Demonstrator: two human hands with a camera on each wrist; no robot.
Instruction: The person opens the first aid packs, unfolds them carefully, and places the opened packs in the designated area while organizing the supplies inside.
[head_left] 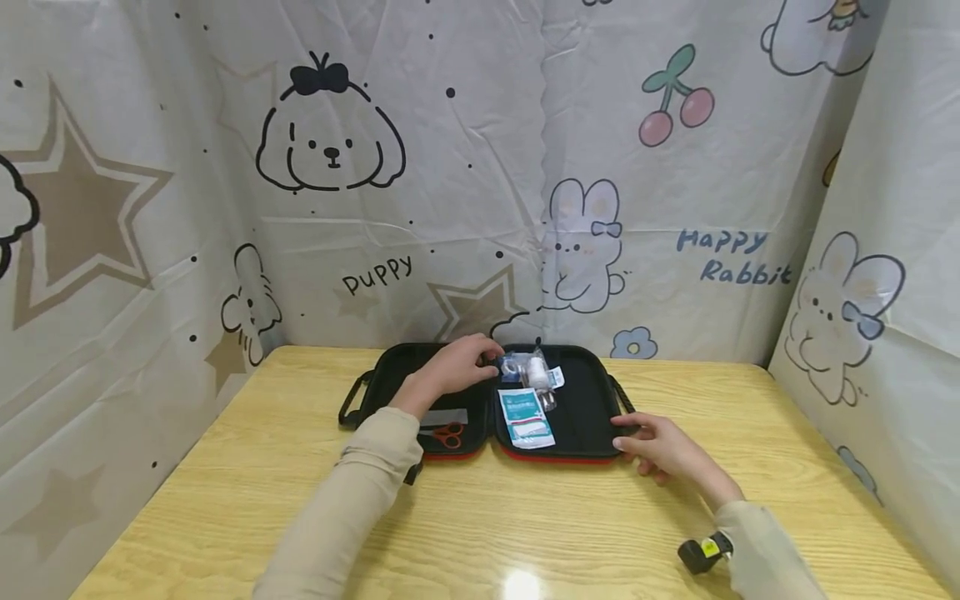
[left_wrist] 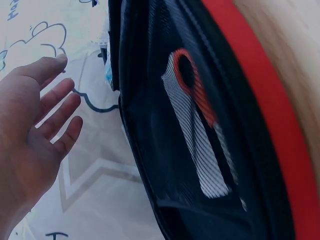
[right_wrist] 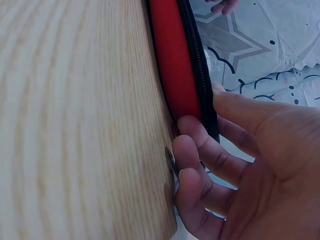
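An open zippered case [head_left: 588, 417], black inside with a red shell, lies on the table. My left hand [head_left: 453, 367] hovers over its middle near a small clear-and-blue packet [head_left: 511, 367]; in the left wrist view its fingers are loosely bent and hold nothing. My right hand [right_wrist: 270, 155] pinches the case's right edge, thumb on the zipper rim and fingers against the red side. In the right half lie a white roll in clear wrap [head_left: 537, 372] and green-and-white packets [head_left: 527, 414]. Scissors with orange handles [left_wrist: 197, 85] sit behind mesh in the left half.
The case stands on a wooden table [head_left: 480, 517], close to the printed curtain [head_left: 465, 233] at the back. A carrying handle [head_left: 351, 404] sticks out on the case's left. A black device [head_left: 701, 554] is strapped at the right wrist.
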